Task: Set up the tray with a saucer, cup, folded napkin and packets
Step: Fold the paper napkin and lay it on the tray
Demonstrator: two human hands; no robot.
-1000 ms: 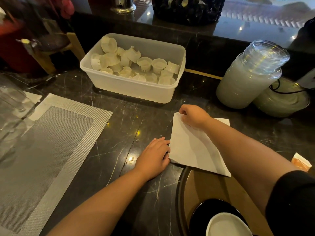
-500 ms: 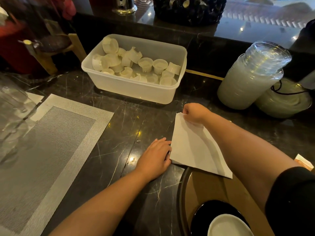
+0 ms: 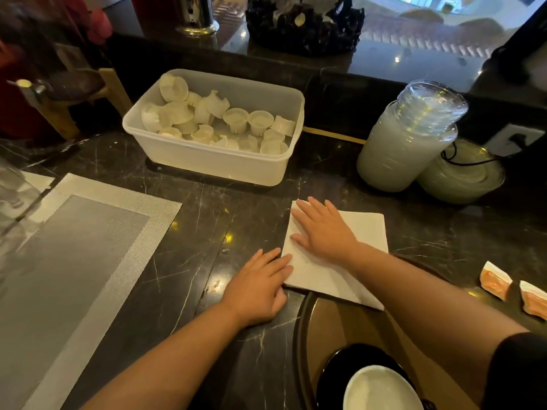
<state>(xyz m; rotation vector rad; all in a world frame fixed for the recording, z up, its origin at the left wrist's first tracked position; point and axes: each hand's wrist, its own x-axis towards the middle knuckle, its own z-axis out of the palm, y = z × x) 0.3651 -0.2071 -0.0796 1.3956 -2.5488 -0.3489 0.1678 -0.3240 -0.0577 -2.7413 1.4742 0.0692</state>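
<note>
Here, tub (image 3: pixel 207 161) holds white cups (image 3: pixel 236 119).

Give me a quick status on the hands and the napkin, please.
Right hand flat on napkin. Left hand open at its near-left corner. Napkin on counter, near edge overlapping tray. Nothing in the way.

The scene is seen through one wide-angle view only, taken from head height and aimed forward and steeply down onto the dark marble worktop (image 3: pixel 177 261), so nothing is shared with a second view. Both forearms are seen entering from the lower edge, close beneath the lens. The tray (image 3: pixel 302 335) is cut off at the bottom right, while the raised ledge (image 3: pixel 296 59) behind is caught along the top, bowed by the lens.
</note>
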